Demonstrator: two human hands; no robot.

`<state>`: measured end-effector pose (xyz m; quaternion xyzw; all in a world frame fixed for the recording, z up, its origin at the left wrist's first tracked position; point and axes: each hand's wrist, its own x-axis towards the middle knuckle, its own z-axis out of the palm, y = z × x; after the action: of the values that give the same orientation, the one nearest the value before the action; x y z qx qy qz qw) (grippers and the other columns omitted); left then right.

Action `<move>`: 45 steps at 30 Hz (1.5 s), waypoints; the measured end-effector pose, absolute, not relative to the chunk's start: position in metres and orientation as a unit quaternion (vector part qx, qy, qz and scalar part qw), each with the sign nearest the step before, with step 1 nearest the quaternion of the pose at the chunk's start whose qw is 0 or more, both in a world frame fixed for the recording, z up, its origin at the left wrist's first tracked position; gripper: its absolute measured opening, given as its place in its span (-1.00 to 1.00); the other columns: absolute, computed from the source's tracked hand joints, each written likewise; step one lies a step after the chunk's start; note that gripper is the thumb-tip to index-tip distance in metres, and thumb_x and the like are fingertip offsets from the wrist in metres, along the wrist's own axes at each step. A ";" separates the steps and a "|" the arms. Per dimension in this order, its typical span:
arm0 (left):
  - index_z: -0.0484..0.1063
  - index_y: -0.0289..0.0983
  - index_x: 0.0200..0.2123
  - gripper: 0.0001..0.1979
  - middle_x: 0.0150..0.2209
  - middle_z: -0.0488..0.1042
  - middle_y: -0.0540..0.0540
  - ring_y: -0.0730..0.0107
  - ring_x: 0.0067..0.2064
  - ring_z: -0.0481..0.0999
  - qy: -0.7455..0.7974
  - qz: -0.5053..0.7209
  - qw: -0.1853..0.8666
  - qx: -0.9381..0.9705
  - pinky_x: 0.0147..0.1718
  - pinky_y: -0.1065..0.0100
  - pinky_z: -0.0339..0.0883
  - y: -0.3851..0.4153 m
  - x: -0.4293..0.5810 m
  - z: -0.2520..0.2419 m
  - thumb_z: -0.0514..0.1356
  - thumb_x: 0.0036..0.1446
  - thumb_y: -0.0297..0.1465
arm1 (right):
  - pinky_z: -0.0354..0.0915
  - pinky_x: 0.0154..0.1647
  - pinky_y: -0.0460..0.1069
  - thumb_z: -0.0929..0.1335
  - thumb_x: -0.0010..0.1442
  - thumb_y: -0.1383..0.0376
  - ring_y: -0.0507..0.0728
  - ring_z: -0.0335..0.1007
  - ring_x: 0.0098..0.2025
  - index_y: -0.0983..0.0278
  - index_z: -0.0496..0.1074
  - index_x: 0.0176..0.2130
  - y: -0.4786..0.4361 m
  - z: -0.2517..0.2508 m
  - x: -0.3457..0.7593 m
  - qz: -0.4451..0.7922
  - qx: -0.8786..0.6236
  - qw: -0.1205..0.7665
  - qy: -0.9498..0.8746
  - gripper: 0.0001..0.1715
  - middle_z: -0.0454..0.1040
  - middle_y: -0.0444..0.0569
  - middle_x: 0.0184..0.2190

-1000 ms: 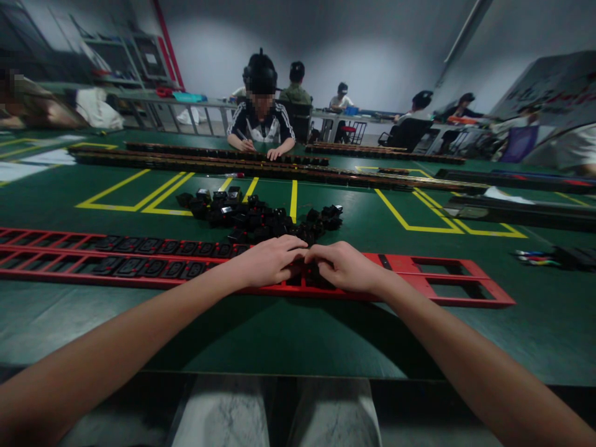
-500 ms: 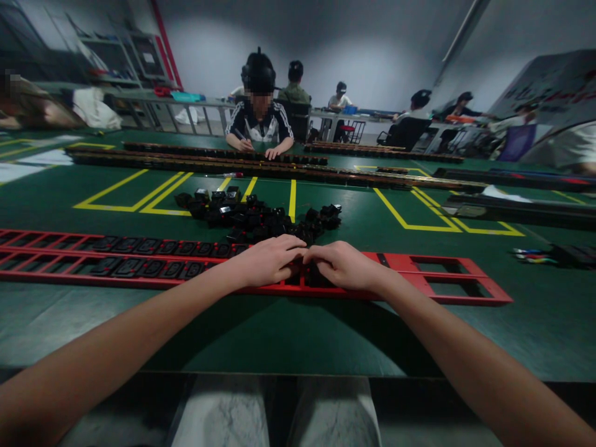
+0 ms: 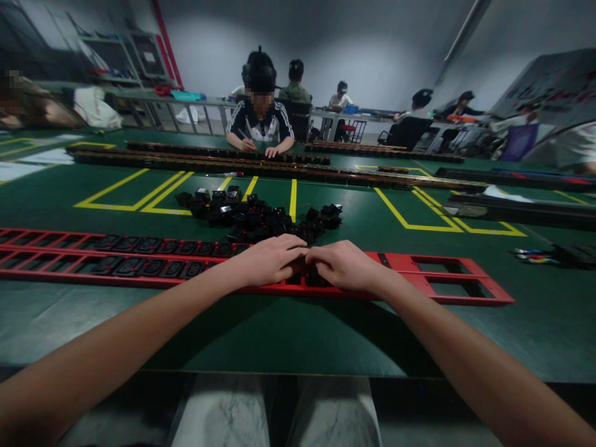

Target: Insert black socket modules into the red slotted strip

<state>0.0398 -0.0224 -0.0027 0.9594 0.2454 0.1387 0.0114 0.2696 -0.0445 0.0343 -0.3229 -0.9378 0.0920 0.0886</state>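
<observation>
A long red frame (image 3: 465, 282) with two rows of rectangular openings lies across the green table before me. Black square inserts (image 3: 172, 269) fill several openings left of my hands. Over the frame's middle, my left hand (image 3: 272, 259) bends its fingers down toward an opening. Right beside it my right hand (image 3: 342, 264) has its fingers curled, thumb and forefinger close together at the same spot. Both sets of fingertips meet around a dark part that is mostly hidden. Just beyond my hands spreads a loose heap of small black plastic parts (image 3: 256, 217).
Long dark strips (image 3: 223, 162) run across the far side of the table. Opposite sits a co-worker (image 3: 261, 121) with both hands at those strips. Yellow tape marks (image 3: 405, 226) line the table (image 3: 298, 335). Coloured wires (image 3: 535, 256) lie at the right. More people work behind.
Almost nothing differs; both hands stay at the same place on the red frame, and the view has shifted very slightly.
</observation>
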 end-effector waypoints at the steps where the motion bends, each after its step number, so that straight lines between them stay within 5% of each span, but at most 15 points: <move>1: 0.35 -0.33 0.15 -0.60 0.21 0.34 -0.27 0.08 0.23 0.30 0.246 0.136 0.010 0.960 0.23 0.08 0.25 -0.022 0.040 -0.003 0.13 0.25 -0.43 | 0.13 -0.31 -0.07 0.23 0.19 0.44 0.08 0.39 -0.35 0.30 0.50 -0.15 -0.044 0.035 0.270 0.089 -0.322 0.090 -0.938 -0.69 0.59 0.04 -0.26; 17: 0.33 -0.35 0.20 -0.58 0.25 0.32 -0.28 0.09 0.26 0.32 0.251 0.123 -0.008 0.960 0.22 0.10 0.26 -0.022 0.040 -0.003 0.10 0.32 -0.34 | 0.10 -0.37 -0.07 0.28 0.27 0.31 0.04 0.31 -0.42 0.29 0.49 -0.29 -0.030 0.028 0.279 0.034 -0.373 0.141 -0.916 -0.80 0.51 -0.06 -0.41; 22: 0.37 -0.32 0.17 -0.60 0.23 0.35 -0.26 0.09 0.23 0.34 0.293 0.137 -0.040 0.946 0.19 0.07 0.26 -0.026 0.041 0.000 0.06 0.36 -0.27 | 0.33 -0.03 0.06 0.26 0.33 0.27 0.19 0.44 -0.04 0.28 0.48 -0.03 -0.015 0.016 0.286 0.029 -0.385 0.197 -0.901 -0.71 0.50 0.10 -0.06; 27: 0.37 -0.34 0.16 -0.61 0.13 0.42 -0.22 0.13 0.15 0.36 0.374 0.163 -0.069 0.910 0.14 0.11 0.28 -0.028 0.043 0.003 -0.01 0.36 -0.34 | 0.19 0.30 0.25 0.23 0.38 0.18 0.30 0.20 0.30 0.28 0.34 0.22 -0.010 0.009 0.288 0.094 -0.315 0.153 -0.932 -0.50 0.24 0.20 0.29; 37: 0.37 -0.34 0.13 -0.63 0.10 0.42 -0.20 0.15 0.09 0.36 0.365 0.154 -0.065 0.916 0.11 0.13 0.29 -0.026 0.044 0.002 -0.05 0.37 -0.37 | 0.41 0.01 0.19 0.22 0.38 0.15 0.21 0.43 -0.13 0.30 0.50 -0.03 -0.006 0.005 0.286 0.059 -0.391 0.169 -0.903 -0.61 0.32 0.13 -0.07; 41: 0.34 -0.33 0.15 -0.63 0.15 0.39 -0.20 0.12 0.16 0.34 0.365 0.166 -0.053 0.914 0.15 0.10 0.28 -0.027 0.043 0.003 -0.01 0.37 -0.35 | 0.40 -0.05 0.16 0.33 0.28 0.25 0.19 0.40 -0.15 0.26 0.46 -0.12 -0.006 0.007 0.287 0.076 -0.394 0.270 -0.875 -0.80 0.33 0.06 -0.12; 45: 0.25 -0.34 0.21 -0.58 0.22 0.31 -0.25 0.09 0.22 0.31 0.347 0.194 -0.039 0.917 0.18 0.05 0.29 -0.029 0.044 0.003 0.07 0.32 -0.36 | 0.41 -0.16 0.09 0.41 0.14 0.32 0.12 0.38 -0.21 0.23 0.39 -0.15 -0.011 0.013 0.285 0.147 -0.362 0.355 -0.849 -0.76 0.32 0.00 -0.14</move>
<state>0.0438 -0.0287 0.0030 0.9167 0.3473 0.1938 -0.0388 0.2853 -0.0111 0.0132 -0.3624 -0.8494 0.1467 0.3545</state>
